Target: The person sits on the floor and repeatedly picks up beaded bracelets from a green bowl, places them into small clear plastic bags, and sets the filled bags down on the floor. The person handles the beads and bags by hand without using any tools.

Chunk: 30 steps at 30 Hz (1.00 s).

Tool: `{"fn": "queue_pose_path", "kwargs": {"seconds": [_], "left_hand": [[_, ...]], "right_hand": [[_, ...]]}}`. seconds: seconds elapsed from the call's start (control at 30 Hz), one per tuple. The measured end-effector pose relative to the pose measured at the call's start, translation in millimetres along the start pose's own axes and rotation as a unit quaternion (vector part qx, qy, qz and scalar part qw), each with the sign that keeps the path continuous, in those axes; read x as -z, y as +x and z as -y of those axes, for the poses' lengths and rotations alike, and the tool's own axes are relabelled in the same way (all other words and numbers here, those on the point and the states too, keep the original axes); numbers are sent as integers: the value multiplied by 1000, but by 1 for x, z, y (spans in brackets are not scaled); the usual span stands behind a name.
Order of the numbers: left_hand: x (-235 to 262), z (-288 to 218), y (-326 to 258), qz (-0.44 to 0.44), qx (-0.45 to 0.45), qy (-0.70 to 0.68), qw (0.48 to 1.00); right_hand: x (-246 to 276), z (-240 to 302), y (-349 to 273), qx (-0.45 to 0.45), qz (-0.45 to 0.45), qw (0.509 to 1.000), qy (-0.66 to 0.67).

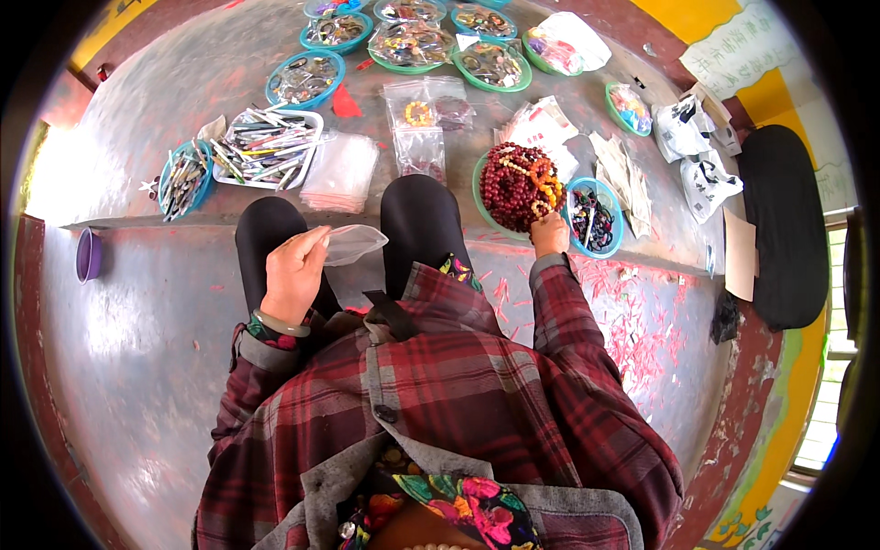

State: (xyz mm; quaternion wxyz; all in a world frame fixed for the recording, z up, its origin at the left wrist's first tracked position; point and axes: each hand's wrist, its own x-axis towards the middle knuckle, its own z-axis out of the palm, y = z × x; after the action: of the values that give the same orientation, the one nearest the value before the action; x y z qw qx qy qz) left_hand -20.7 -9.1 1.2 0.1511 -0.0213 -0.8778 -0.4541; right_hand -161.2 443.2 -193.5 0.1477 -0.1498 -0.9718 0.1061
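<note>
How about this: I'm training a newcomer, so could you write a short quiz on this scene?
1. The left hand holds: A) a pen; B) a translucent bag; C) scissors.
2. True or false: the right hand is over the tray of pens.
3. What colour is the tub at far left?

Key: 1 B; 2 false, it is at the red and yellow beads; 3 purple.

On my feed I make out a thin, filmy plastic bag [356, 245], glossy beads [511, 188], a smooth plastic tub [89, 257] and a matt cloth jacket [440, 385].
</note>
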Motion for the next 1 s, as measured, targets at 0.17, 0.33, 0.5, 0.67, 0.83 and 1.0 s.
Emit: {"fn": "queue_pose_path", "kwargs": {"seconds": [0.17,0.33,0.5,0.67,0.83,1.0], "left_hand": [[5,-9,7,-4,-14,24,1000],[5,-10,8,-5,-9,11,1000],[7,-10,6,20,-17,30,999],[13,-17,7,64,7,9,998],[13,-22,6,61,-15,-12,998],[22,-32,5,81,22,-50,995]], "right_hand": [[46,5,22,-21,-64,992,104],[100,15,52,74,58,969,230],[177,85,48,116,251,871,406],[261,193,8,208,325,780,493],[299,268,-32,317,382,727,474],[278,297,-61,456,351,714,399]]}}
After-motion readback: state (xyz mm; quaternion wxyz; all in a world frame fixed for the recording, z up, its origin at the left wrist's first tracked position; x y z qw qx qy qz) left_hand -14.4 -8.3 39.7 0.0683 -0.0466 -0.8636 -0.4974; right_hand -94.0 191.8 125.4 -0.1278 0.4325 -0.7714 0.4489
